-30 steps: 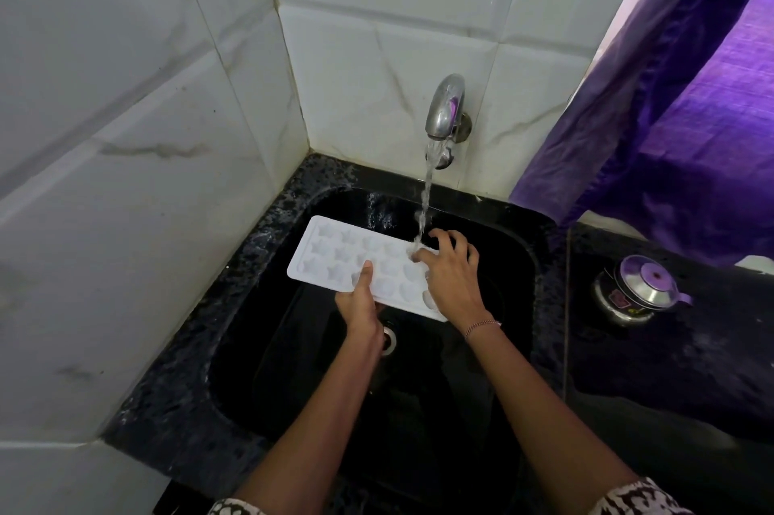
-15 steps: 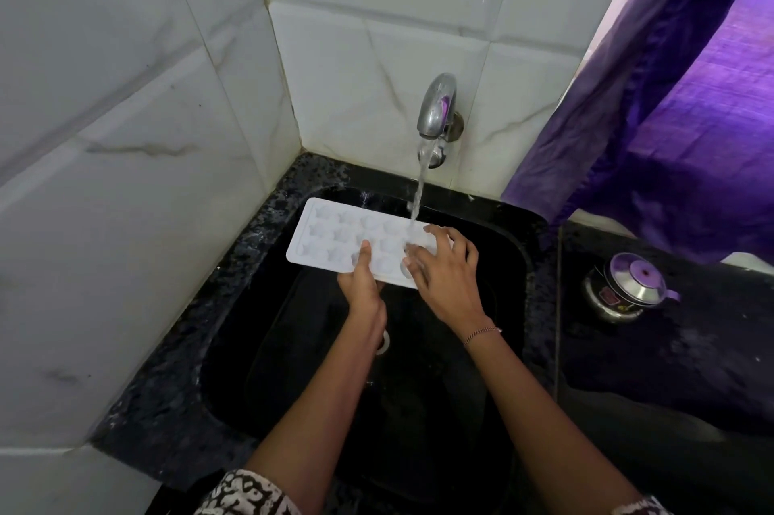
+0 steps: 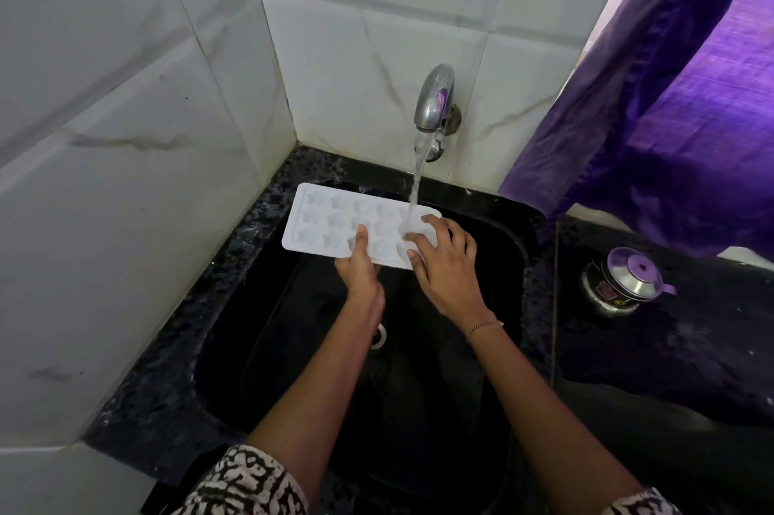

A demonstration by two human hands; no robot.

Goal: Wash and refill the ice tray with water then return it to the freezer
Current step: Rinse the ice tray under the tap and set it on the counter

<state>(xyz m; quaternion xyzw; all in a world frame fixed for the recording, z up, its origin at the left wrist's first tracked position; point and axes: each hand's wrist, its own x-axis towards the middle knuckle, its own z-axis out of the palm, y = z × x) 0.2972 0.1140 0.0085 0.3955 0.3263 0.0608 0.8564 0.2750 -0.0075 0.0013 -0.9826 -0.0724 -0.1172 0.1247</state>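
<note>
Ice tray under the running tap

Black stone with little specks makes the counter, and a deep black sink is set into it. A round drain shows at the bottom. White tiles with thin grey lines cover the two walls in the corner. A shiny tap sticks out of the back wall, and water falls from it onto the right end of the ice tray. A purple curtain hangs on the right. Under it, on the counter, sits a steel pot with a lid. The pot has a small label, too small to read.

The white ice tray is held flat over the back of the sink, with star shapes in its cups. The left hand pinches its near edge, thumb on top. The right hand lies on the tray's right end with its fingers spread out, right where the water lands. A thin bracelet is on the right wrist. A black and white patterned sleeve shows at the bottom.
</note>
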